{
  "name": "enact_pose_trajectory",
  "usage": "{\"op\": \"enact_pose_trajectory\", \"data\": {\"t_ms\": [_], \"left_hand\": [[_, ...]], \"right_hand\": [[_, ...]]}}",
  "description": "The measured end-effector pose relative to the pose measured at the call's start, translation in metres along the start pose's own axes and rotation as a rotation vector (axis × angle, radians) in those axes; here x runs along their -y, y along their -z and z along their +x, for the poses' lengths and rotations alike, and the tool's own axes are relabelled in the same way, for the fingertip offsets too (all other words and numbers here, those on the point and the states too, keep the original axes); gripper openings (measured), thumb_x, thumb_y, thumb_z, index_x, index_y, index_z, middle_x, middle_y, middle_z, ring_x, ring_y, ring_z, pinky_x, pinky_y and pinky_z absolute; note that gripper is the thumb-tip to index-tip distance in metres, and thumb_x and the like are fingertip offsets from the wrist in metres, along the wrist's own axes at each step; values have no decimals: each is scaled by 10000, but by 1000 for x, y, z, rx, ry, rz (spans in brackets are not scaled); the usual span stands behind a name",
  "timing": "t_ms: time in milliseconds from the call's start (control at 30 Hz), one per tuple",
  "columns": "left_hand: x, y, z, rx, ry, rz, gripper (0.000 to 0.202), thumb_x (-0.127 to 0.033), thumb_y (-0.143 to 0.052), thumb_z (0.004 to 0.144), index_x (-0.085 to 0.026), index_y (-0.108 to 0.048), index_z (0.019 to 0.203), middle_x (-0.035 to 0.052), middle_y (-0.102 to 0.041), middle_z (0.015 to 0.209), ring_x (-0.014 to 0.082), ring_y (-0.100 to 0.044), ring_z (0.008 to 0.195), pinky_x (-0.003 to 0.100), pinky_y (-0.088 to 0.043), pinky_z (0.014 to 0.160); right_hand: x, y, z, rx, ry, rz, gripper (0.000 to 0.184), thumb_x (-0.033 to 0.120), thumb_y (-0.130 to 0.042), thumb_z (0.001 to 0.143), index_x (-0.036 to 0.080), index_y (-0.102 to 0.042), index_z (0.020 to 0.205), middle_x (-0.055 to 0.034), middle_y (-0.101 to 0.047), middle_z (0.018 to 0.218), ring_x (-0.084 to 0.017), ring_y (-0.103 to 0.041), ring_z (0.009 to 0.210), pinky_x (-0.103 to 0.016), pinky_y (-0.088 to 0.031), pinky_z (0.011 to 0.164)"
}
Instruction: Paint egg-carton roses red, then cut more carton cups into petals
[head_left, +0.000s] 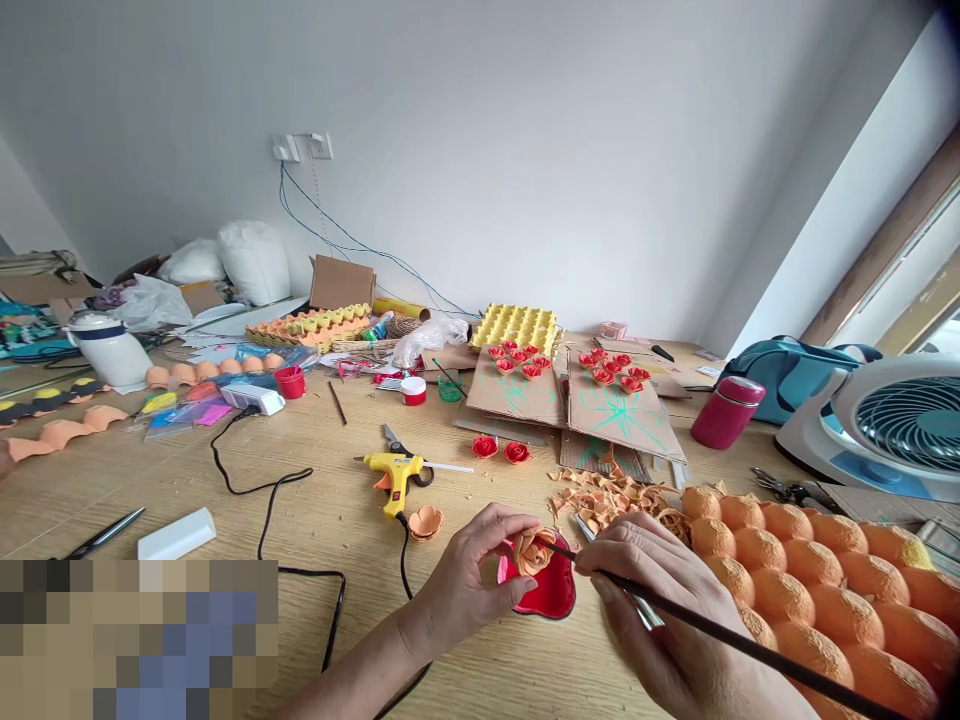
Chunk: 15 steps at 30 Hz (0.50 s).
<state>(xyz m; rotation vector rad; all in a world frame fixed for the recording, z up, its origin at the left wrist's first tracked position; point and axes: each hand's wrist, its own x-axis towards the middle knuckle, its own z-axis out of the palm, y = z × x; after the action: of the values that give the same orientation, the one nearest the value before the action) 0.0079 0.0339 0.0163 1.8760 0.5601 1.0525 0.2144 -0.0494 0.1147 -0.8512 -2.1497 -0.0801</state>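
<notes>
My left hand (480, 565) is closed, thumb and fingers pinching an orange egg-carton rose (534, 551) by its edges. My right hand (667, 610) grips a paintbrush (697, 612) with a long dark handle. The brush tip meets the right side of the rose; little red shows on the petals. Right beneath the rose lies a shallow dish of red paint (555, 590). A shiny metal tool (646, 612) is partly hidden under my right hand; its kind I cannot make out. An unpainted orange flower (426, 522) sits left of my left hand.
A yellow glue gun (394, 475) rests by scissors (391, 438), its black cord trailing forward. Two red roses (501, 449) lie near cardboard sheets (622, 415) bearing more. Orange scraps (611, 498) and an orange egg tray (817, 570) stand right, near a fan (892, 415) and bottle (726, 412).
</notes>
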Motion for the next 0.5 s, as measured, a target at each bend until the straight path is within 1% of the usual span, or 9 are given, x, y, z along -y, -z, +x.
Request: {"op": "enact_pose_trajectory", "data": {"t_ms": [67, 233, 367, 500], "left_hand": [[-1, 0, 0, 2, 4, 2, 463, -244, -739, 831, -244, -660, 1288, 100, -650, 1187, 258, -637, 1112, 370, -549, 963], [-4, 1, 1, -5, 18, 27, 445, -253, -738, 830, -249, -670, 1270, 91, -662, 1156, 256, -640, 1080, 383, -540, 971], [-5, 1, 1, -20, 24, 19, 446, -243, -741, 823, -245, -673, 1263, 89, -657, 1149, 254, -634, 1075, 374, -545, 958], [-3, 0, 0, -4, 21, -6, 451, -230, -732, 839, -258, -661, 1284, 85, -641, 1169, 248, -627, 1095, 367, -546, 967]], "right_hand": [[0, -2, 0, -4, 6, -6, 225, 45, -465, 932, 195, -588, 1045, -17, -639, 746, -158, -556, 614, -301, -479, 608], [0, -3, -2, 67, -14, 22, 253, 36, -471, 940, 196, -586, 1098, -32, -651, 799, -163, -572, 669, -323, -494, 675], [-1, 0, -4, 62, -12, 38, 256, 23, -479, 940, 191, -572, 1110, -28, -633, 805, -163, -565, 693, -324, -492, 700], [-1, -2, -5, 77, 5, 44, 222, 26, -480, 944, 182, -558, 1081, -40, -633, 837, -167, -538, 716, -328, -472, 695]]}}
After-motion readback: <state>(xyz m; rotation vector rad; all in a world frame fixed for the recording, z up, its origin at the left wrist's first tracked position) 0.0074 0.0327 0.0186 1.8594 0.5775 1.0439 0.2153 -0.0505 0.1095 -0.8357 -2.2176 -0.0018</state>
